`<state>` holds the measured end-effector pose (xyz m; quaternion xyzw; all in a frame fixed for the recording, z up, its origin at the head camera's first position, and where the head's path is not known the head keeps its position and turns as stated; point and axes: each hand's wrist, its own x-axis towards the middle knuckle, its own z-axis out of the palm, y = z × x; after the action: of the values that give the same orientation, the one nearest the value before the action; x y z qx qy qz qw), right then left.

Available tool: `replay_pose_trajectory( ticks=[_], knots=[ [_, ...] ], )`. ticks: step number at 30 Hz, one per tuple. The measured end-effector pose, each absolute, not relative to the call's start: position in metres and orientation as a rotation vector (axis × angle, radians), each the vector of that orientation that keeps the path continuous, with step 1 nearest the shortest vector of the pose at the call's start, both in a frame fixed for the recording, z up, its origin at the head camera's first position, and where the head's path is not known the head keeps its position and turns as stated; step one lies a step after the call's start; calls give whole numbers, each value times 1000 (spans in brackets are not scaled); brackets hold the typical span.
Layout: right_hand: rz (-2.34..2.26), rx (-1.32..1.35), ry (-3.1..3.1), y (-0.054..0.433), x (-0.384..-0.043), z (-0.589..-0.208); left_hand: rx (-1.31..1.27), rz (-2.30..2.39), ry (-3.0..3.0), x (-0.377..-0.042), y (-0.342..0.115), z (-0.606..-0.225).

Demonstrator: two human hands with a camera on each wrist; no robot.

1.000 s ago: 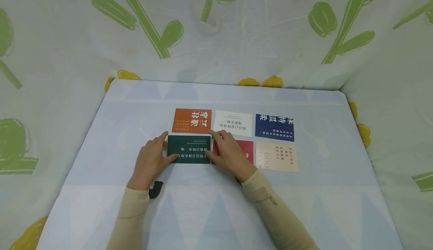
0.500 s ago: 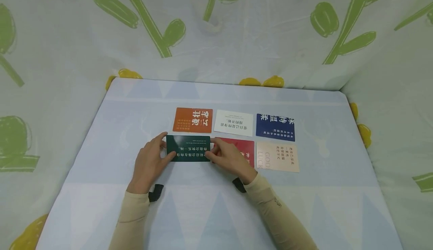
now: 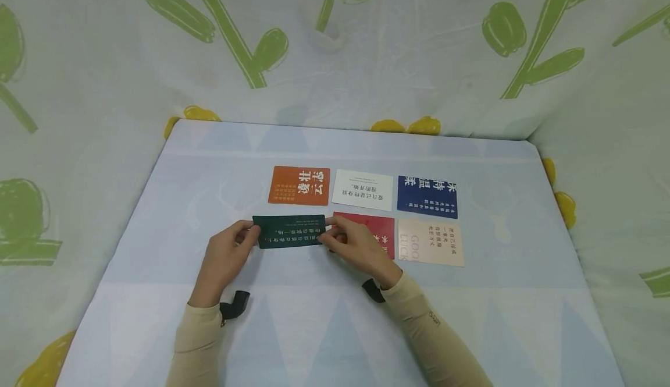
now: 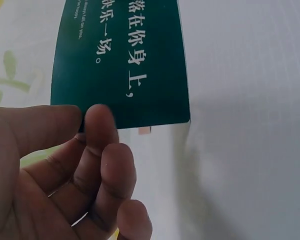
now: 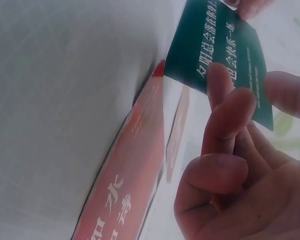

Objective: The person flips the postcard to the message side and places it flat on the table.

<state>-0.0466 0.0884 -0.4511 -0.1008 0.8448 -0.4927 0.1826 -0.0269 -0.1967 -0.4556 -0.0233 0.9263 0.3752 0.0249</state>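
Note:
A dark green card (image 3: 290,231) with white Chinese lettering is held at both ends, lifted and tilted above the table. My left hand (image 3: 225,259) pinches its left end between thumb and forefinger; the left wrist view shows that thumb (image 4: 50,125) at the card's short edge with the other fingers curled below. At the opposite end, my right hand (image 3: 361,250) grips the card near its corner, thumb on one side and fingers on the other. Beneath the right hand lies a red card (image 3: 381,228), partly covered by it.
Behind the hands, an orange card (image 3: 298,185), a white card (image 3: 362,189) and a navy blue card (image 3: 427,196) lie in a row. A peach card (image 3: 434,244) lies right of the red one. Patterned cloth (image 3: 398,43) hangs behind the pale blue table (image 3: 335,329).
The green card has come up off the table and tilted, its far edge shifting toward me. My left hand has drawn back and its thumb moved to the card's left end.

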Motion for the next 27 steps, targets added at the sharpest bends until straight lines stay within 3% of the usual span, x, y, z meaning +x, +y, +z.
replay_pose_trajectory(
  ticks=[27],
  knots=[
    [-1535, -366, 2406, 99, -48, -451, -39, 1424, 2641, -28, -203, -449]
  ],
)
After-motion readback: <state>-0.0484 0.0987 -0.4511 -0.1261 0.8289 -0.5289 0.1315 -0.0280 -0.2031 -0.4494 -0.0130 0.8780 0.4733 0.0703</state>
